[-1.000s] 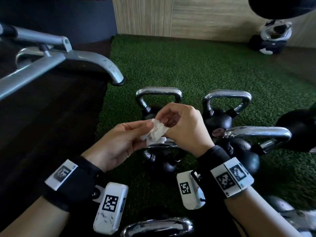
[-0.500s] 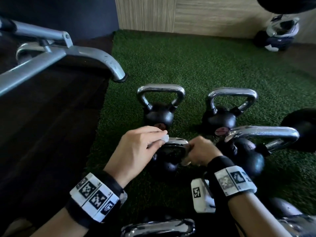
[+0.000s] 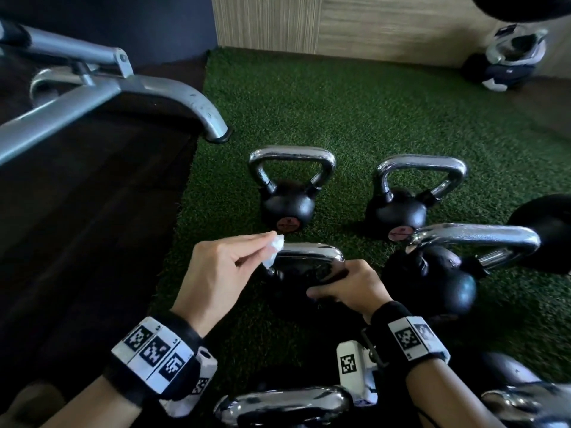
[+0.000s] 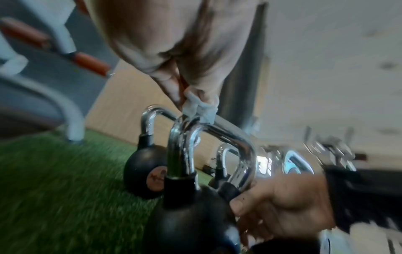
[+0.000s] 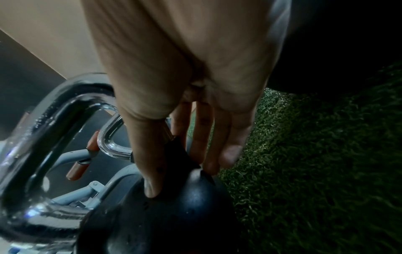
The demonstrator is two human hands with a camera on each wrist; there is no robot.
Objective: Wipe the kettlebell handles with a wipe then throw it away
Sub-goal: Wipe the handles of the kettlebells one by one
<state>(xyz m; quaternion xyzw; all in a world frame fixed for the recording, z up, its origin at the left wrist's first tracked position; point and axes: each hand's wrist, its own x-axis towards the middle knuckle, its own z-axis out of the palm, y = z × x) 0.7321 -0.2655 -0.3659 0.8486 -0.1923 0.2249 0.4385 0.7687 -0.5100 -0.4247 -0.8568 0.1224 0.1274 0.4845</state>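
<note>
A black kettlebell [image 3: 296,273] with a chrome handle [image 3: 312,251] stands on green turf just in front of me. My left hand [image 3: 256,245] pinches a small crumpled white wipe [image 3: 274,247] and holds it against the left end of that handle. The left wrist view shows the wipe [image 4: 200,106] touching the handle [image 4: 228,134] at its top bend. My right hand [image 3: 336,288] grips the right foot of the handle. In the right wrist view the thumb and fingers [image 5: 208,146] straddle that black foot on the kettlebell [image 5: 174,206].
Two more kettlebells [image 3: 287,205] [image 3: 398,211] stand behind on the turf [image 3: 340,103], and a larger one [image 3: 432,282] sits close on the right. Another chrome handle [image 3: 284,403] lies near my wrists. A grey bench frame [image 3: 173,91] crosses the dark floor at left.
Both hands held the wipe above the kettlebell a second ago. The left hand has since brought it down to the handle's left end, and the right hand dropped to grip the handle's right foot.
</note>
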